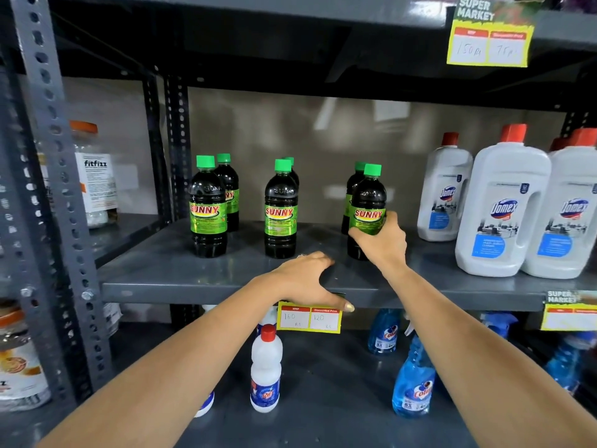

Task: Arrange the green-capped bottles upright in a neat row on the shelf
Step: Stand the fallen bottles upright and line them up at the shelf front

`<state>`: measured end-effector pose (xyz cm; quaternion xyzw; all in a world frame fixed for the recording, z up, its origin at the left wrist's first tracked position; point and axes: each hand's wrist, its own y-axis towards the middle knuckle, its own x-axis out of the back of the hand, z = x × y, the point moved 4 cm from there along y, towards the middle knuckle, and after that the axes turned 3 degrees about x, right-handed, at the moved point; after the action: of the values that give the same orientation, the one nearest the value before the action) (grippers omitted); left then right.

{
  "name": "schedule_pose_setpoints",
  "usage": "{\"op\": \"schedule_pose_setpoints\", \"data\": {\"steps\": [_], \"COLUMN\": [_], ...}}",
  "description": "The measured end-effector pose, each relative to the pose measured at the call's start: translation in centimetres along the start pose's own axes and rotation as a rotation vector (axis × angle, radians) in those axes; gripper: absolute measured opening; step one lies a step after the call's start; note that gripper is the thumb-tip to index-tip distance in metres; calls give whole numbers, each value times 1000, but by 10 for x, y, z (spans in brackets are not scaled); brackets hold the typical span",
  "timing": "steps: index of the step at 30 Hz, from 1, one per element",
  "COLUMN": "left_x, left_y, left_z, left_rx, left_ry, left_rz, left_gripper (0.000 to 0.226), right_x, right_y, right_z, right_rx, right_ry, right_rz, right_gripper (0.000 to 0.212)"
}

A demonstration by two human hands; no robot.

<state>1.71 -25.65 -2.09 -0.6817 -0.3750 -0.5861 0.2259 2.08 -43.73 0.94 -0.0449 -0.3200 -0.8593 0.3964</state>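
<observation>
Several dark bottles with green caps and green SUNNY labels stand upright on the grey metal shelf (193, 279), in three pairs, one behind the other. The left front bottle (207, 208) and middle front bottle (280, 210) stand free. My right hand (382, 244) grips the lower body of the right front bottle (368, 202), which stands on the shelf. My left hand (310, 279) rests over the shelf's front edge, fingers on top and thumb on a price tag (308, 320).
White Domex jugs (500, 208) with red caps stand close to the right of the bottles. A perforated steel upright (55, 176) rises at the left. Below are a white red-capped bottle (265, 370) and blue spray bottles (413, 383).
</observation>
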Motion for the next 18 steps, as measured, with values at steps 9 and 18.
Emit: {"op": "schedule_pose_setpoints", "data": {"steps": [9, 18], "left_x": [31, 40], "left_y": [-20, -8], "left_z": [38, 94], "left_rx": [200, 560], "left_ry": [-639, -831], "left_rz": [-288, -456], "left_gripper": [52, 101], "right_x": [12, 6], "right_y": [11, 17], "right_z": [-24, -30], "right_rx": [-35, -69], "right_ry": [71, 81], "right_rz": [286, 330], "right_gripper": [65, 67]}}
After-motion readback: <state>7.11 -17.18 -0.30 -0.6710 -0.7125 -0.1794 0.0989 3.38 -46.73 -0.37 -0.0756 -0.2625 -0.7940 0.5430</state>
